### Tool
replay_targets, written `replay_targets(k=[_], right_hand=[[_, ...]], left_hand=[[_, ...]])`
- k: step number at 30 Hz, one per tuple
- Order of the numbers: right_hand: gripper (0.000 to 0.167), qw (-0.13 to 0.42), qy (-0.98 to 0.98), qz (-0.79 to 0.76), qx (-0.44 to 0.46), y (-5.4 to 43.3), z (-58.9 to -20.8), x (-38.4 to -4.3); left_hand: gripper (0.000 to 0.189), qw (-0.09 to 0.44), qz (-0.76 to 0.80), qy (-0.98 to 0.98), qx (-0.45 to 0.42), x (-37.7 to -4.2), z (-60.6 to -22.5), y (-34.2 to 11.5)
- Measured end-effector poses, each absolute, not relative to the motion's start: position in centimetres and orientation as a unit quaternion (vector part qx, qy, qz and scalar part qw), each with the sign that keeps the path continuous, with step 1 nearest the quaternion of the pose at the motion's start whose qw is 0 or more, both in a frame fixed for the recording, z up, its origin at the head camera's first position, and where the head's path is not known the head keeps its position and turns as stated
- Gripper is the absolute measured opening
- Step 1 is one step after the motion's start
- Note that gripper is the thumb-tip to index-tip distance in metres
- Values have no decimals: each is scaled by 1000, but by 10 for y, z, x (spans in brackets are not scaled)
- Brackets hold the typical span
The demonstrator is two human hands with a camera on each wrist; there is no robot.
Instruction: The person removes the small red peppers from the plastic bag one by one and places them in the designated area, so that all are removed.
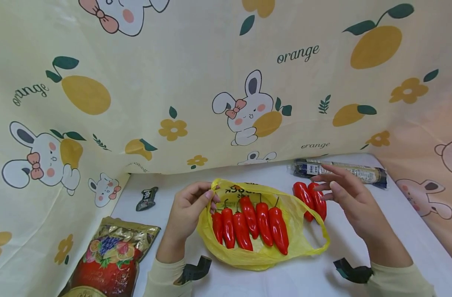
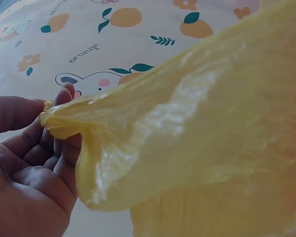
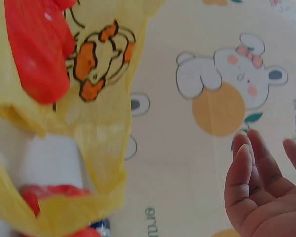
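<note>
My left hand [image 1: 186, 212] pinches the left edge of a yellow plastic bag [image 1: 263, 260] between thumb and fingers. In the left wrist view the bag's rim bunches at the fingertips. Several glossy red chili peppers [image 1: 278, 230] lie side by side in the bag's mouth, stems toward the back. The bag's handle loop [image 1: 324, 243] spreads out at the right. Two more red peppers [image 1: 303, 194] lie on the table just beyond that loop. My right hand [image 1: 350, 198] hovers beside these two with loosely bent fingers, holding nothing; its fingertips overlap one pepper in the head view.
A dark, clear-wrapped cylindrical package [image 1: 359, 173] lies at the back right. At the back left is a small black wrapped packet [image 1: 147, 199]. A red and gold fruit-print pouch [image 1: 110, 260] lies front left. A patterned cloth [image 1: 196, 82] hangs behind the white table [image 1: 226, 282].
</note>
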State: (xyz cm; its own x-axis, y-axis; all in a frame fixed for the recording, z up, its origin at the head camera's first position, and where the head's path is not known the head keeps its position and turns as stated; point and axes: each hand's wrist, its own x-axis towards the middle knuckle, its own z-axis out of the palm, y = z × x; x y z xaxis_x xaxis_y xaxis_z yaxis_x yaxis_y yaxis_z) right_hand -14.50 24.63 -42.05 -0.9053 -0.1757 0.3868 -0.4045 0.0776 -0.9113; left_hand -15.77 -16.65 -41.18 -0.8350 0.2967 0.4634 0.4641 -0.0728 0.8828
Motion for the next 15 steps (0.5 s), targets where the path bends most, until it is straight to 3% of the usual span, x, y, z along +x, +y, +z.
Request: replay_targets(k=[6,15], right_hand=[[57,40,-701,672,233,237,-420,-139],[57,6,-738,641,211,214,-426,-132]], left_hand=[[18,63,-676,-680,-277,-157,-411,-167],[18,61,-678,-677,-279,-158,-411,-167]])
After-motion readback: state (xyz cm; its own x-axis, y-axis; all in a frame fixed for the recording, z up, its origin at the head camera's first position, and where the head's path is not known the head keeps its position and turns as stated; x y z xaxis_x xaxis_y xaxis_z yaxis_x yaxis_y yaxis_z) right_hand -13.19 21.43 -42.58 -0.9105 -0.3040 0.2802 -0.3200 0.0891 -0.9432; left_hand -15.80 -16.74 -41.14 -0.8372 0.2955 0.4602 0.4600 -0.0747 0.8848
